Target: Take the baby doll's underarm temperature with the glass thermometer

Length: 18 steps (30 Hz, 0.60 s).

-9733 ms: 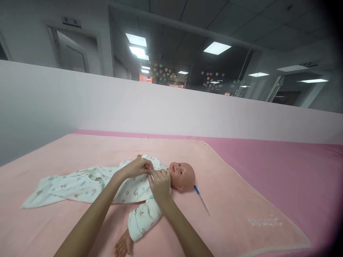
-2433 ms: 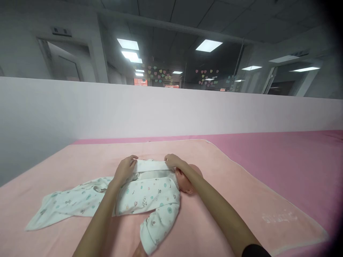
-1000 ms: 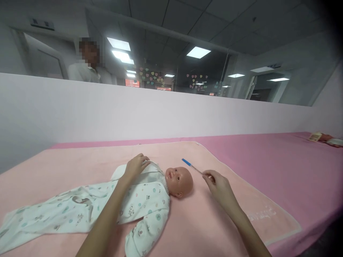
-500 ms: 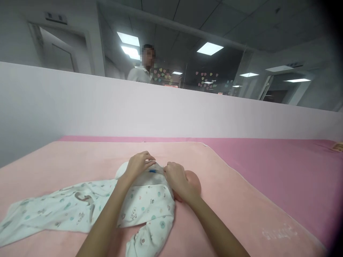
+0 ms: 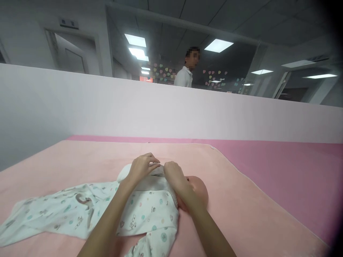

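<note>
A baby doll (image 5: 199, 189) lies on its back, its head to the right and partly behind my right forearm. It is dressed in a white baby outfit (image 5: 150, 207) with small animal and dot prints, legs stretching to the left. My left hand (image 5: 143, 167) pinches the edge of the garment's front at the doll's chest, thumb and fingertips together. Close beside it, my right hand (image 5: 174, 175) is closed on the same garment near the neck. The fabric is drawn up between the two hands. What lies under my fingers is hidden.
A peach-coloured blanket (image 5: 252, 214) lies under the doll, over a pink mat (image 5: 281, 171). A white partition (image 5: 171, 110) runs across the back. Behind the glass beyond it, a person (image 5: 184, 76) in a white shirt stands among heart stickers.
The blue-marked strip seen between my hands is now out of sight. My hands have drawn closer together at the garment's edge. The person behind the glass has moved right.
</note>
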Each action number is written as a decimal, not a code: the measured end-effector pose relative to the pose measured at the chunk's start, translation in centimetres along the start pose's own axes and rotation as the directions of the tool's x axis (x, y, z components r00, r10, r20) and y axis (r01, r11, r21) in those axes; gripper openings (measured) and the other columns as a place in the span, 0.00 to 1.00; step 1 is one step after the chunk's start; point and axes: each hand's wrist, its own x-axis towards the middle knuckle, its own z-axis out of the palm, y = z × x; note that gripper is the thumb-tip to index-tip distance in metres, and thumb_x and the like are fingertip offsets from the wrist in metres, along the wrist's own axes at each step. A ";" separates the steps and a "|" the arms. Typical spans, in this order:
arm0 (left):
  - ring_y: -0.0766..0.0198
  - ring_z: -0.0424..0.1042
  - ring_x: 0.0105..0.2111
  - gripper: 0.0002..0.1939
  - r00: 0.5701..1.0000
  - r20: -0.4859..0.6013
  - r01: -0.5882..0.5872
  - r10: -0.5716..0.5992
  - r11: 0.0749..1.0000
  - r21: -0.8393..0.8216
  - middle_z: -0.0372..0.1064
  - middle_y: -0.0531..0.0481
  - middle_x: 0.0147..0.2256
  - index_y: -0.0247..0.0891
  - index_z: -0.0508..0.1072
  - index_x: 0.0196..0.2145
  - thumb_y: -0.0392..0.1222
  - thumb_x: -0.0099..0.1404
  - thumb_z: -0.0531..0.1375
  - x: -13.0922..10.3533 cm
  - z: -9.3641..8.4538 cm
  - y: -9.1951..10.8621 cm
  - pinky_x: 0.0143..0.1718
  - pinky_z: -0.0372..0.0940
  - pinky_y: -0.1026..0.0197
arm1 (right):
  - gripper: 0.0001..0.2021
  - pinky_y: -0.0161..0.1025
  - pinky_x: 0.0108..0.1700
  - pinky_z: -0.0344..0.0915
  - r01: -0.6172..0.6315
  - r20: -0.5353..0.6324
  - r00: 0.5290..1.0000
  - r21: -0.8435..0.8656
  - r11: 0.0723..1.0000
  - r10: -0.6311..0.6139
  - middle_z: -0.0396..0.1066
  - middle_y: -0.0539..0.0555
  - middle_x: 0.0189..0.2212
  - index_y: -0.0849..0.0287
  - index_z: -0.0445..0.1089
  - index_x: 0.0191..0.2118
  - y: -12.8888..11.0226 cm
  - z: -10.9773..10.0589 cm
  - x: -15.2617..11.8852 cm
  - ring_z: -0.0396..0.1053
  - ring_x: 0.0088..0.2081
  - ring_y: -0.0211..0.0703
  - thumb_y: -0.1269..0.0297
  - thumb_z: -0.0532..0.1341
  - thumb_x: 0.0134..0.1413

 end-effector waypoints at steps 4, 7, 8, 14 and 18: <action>0.66 0.67 0.29 0.13 1.000 0.024 0.007 -0.006 1.000 -0.019 0.70 0.53 0.35 0.46 0.76 0.33 0.51 0.60 0.54 0.1 0.1 0.4 0.27 0.55 0.66 | 0.12 0.32 0.30 0.59 0.019 0.023 1.000 0.016 1.000 -0.020 0.70 0.58 0.31 0.64 0.69 0.36 -0.2 0.7 0.2 0.70 0.35 0.42 0.81 0.52 0.50; 0.67 0.66 0.29 0.13 0.999 0.032 0.020 -0.019 1.000 -0.022 0.70 0.53 0.34 0.46 0.76 0.33 0.51 0.60 0.54 0.1 0.2 0.6 0.26 0.55 0.66 | 0.12 0.32 0.31 0.60 0.027 0.033 0.999 0.025 0.999 -0.028 0.71 0.58 0.32 0.63 0.69 0.37 -0.1 1.2 0.4 0.70 0.35 0.43 0.81 0.52 0.51; 0.67 0.66 0.28 0.13 0.999 0.031 0.022 -0.021 0.999 -0.023 0.70 0.53 0.34 0.46 0.76 0.32 0.50 0.60 0.54 0.1 0.2 0.6 0.26 0.54 0.66 | 0.12 0.32 0.31 0.59 0.028 0.039 0.999 0.028 0.999 -0.029 0.71 0.58 0.32 0.63 0.69 0.37 -0.1 1.2 0.4 0.70 0.35 0.43 0.81 0.52 0.50; 0.67 0.66 0.28 0.11 1.000 0.024 0.017 -0.017 1.000 -0.016 0.70 0.55 0.34 0.46 0.76 0.31 0.49 0.60 0.55 0.0 0.3 0.7 0.26 0.53 0.66 | 0.14 0.30 0.28 0.56 0.070 0.075 0.994 0.078 0.995 -0.076 0.71 0.56 0.31 0.63 0.70 0.36 0.3 1.3 -0.1 0.69 0.32 0.39 0.82 0.51 0.50; 0.67 0.67 0.29 0.11 0.999 0.030 0.024 -0.024 1.000 -0.010 0.70 0.54 0.34 0.46 0.76 0.32 0.49 0.59 0.55 0.0 0.3 0.6 0.26 0.53 0.66 | 0.13 0.30 0.26 0.54 0.064 0.087 0.994 0.104 0.992 -0.073 0.71 0.56 0.33 0.63 0.70 0.37 0.5 1.3 -0.3 0.68 0.32 0.39 0.81 0.51 0.49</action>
